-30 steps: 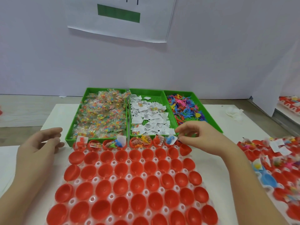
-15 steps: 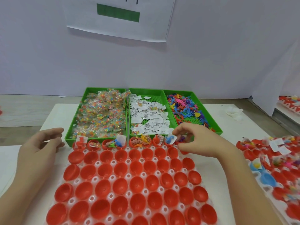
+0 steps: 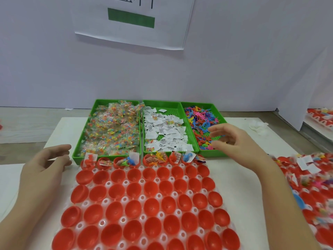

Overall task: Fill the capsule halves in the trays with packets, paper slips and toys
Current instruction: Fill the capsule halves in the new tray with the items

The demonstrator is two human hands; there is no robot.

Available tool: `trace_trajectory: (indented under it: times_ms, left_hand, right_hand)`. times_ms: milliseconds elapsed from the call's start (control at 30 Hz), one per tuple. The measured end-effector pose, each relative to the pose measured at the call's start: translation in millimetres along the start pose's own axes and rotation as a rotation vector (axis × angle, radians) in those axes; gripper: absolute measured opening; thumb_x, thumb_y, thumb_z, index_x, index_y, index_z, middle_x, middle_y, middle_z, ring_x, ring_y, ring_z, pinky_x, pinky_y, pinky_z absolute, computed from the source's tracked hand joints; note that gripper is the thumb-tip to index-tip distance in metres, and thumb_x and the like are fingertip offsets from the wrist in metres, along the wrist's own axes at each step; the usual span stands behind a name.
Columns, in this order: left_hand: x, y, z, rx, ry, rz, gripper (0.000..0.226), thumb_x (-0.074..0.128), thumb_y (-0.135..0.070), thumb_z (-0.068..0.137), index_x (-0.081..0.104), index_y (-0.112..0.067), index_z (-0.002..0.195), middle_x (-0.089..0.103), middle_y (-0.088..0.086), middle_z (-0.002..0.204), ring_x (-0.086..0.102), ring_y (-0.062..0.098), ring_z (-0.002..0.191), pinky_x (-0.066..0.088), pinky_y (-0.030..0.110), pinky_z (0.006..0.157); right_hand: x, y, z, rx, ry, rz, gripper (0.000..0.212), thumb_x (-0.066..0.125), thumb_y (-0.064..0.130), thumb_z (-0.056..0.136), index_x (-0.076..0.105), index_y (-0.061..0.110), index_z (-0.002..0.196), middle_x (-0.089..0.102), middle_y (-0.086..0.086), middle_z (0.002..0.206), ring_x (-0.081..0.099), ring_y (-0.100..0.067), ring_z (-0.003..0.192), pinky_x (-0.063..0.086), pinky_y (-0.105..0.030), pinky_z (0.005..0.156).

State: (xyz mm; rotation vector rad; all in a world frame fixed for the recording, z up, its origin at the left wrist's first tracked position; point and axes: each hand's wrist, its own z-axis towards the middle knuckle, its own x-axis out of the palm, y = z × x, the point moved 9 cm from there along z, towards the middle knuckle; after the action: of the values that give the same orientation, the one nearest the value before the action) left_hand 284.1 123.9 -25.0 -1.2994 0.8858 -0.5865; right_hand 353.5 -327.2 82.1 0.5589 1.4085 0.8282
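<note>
Head view: the right hand [image 3: 232, 139] has lifted from the white tray's [image 3: 124, 199] far right corner and now hovers over the toys [image 3: 200, 120] in the right green bin [image 3: 210, 153], fingers loosely spread and empty. The left hand [image 3: 45, 165] stays relaxed by the far left corner. Of the red capsule halves [image 3: 151, 192], only the far row is filled. White table [image 3: 59, 130], pale wall, paper sign [image 3: 133, 20].
</note>
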Motion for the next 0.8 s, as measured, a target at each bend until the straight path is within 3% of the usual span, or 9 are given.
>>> trace_trajectory:
  times_ms: [100, 167, 267, 367, 433, 533, 667, 733, 800]
  left_hand:
    - [1, -3, -1, -0.008, 0.004, 0.0, 0.033, 0.055, -0.031, 0.076, 0.068, -0.04, 0.105, 0.068, -0.02, 0.095, 0.065, -0.002, 0.081, 0.053, 0.049, 0.087]
    - [1, -4, -2, -0.013, 0.005, -0.009, 0.029, 0.056, -0.027, 0.082, 0.068, -0.041, 0.105, 0.069, -0.014, 0.097, 0.065, 0.005, 0.087, 0.052, 0.051, 0.089]
    - [-3, -6, -1, -0.018, -0.009, -0.024, 0.027, 0.055, -0.02, 0.089, 0.068, -0.039, 0.104, 0.07, -0.012, 0.097, 0.066, 0.004, 0.084, 0.052, 0.05, 0.09]
    - [-3, -10, -4, -0.021, -0.021, -0.03, 0.028, 0.055, -0.019, 0.089, 0.069, -0.04, 0.1, 0.069, -0.021, 0.093, 0.067, 0.006, 0.084, 0.052, 0.046, 0.089]
    - [-2, -13, -7, -0.018, -0.035, -0.062, 0.029, 0.056, -0.016, 0.09, 0.07, -0.041, 0.096, 0.069, -0.019, 0.091, 0.066, 0.011, 0.086, 0.051, 0.042, 0.087]
    - [-3, -26, -5, 0.007, -0.092, -0.149, 0.034, 0.056, -0.009, 0.089, 0.072, -0.039, 0.089, 0.07, -0.012, 0.093, 0.064, 0.008, 0.08, 0.049, 0.034, 0.079]
    - [13, -80, 8, 0.174, -0.103, -0.105, 0.035, 0.057, -0.006, 0.091, 0.067, -0.039, 0.086, 0.067, -0.018, 0.096, 0.059, -0.01, 0.082, 0.047, 0.023, 0.075]
    - [41, -115, 13, 0.281, -0.015, -0.026, 0.032, 0.059, -0.008, 0.09, 0.066, -0.039, 0.088, 0.066, -0.017, 0.093, 0.058, -0.012, 0.079, 0.046, 0.012, 0.066]
    - [83, -143, 16, 0.338, 0.163, 0.097, 0.023, 0.061, -0.015, 0.091, 0.067, -0.037, 0.093, 0.066, -0.017, 0.095, 0.059, -0.006, 0.081, 0.046, 0.013, 0.065]
  right_hand:
    - [-25, -12, 3, 0.007, -0.262, 0.004, 0.029, 0.063, 0.01, 0.088, 0.064, 0.038, 0.094, 0.065, 0.015, 0.103, 0.061, -0.007, 0.086, 0.046, -0.022, 0.074]
    - [-26, -22, 5, 0.053, -0.321, -0.092, 0.025, 0.061, 0.01, 0.09, 0.066, 0.032, 0.101, 0.066, 0.007, 0.112, 0.058, -0.012, 0.091, 0.043, -0.024, 0.078]
    - [-5, -42, 17, 0.208, -0.122, -0.334, 0.029, 0.062, 0.026, 0.092, 0.066, 0.024, 0.12, 0.063, 0.001, 0.125, 0.056, -0.016, 0.106, 0.041, -0.028, 0.089]
    - [12, -52, 27, 0.308, 0.077, -0.494, 0.036, 0.062, 0.042, 0.09, 0.066, 0.029, 0.123, 0.063, 0.006, 0.128, 0.053, -0.017, 0.118, 0.042, -0.032, 0.097]
    - [14, -52, 34, 0.315, 0.099, -0.49, 0.031, 0.066, 0.039, 0.088, 0.069, 0.028, 0.117, 0.066, 0.006, 0.122, 0.058, -0.012, 0.106, 0.043, -0.023, 0.084]
    - [13, -53, 42, 0.275, 0.044, -0.397, 0.006, 0.071, 0.025, 0.086, 0.072, 0.031, 0.086, 0.072, 0.007, 0.099, 0.057, 0.001, 0.08, 0.037, -0.015, 0.062]
    - [2, -52, 46, 0.21, -0.071, -0.304, 0.019, 0.074, 0.022, 0.083, 0.068, 0.034, 0.07, 0.066, 0.015, 0.083, 0.054, -0.001, 0.08, 0.036, -0.027, 0.068]
    - [-11, -48, 48, 0.17, -0.179, -0.214, 0.017, 0.073, 0.021, 0.084, 0.068, 0.032, 0.073, 0.067, 0.011, 0.085, 0.055, -0.003, 0.079, 0.037, -0.029, 0.069]
    - [-22, -37, 48, 0.108, -0.291, -0.117, 0.014, 0.07, 0.021, 0.087, 0.067, 0.031, 0.077, 0.068, 0.012, 0.088, 0.059, -0.005, 0.081, 0.041, -0.028, 0.068]
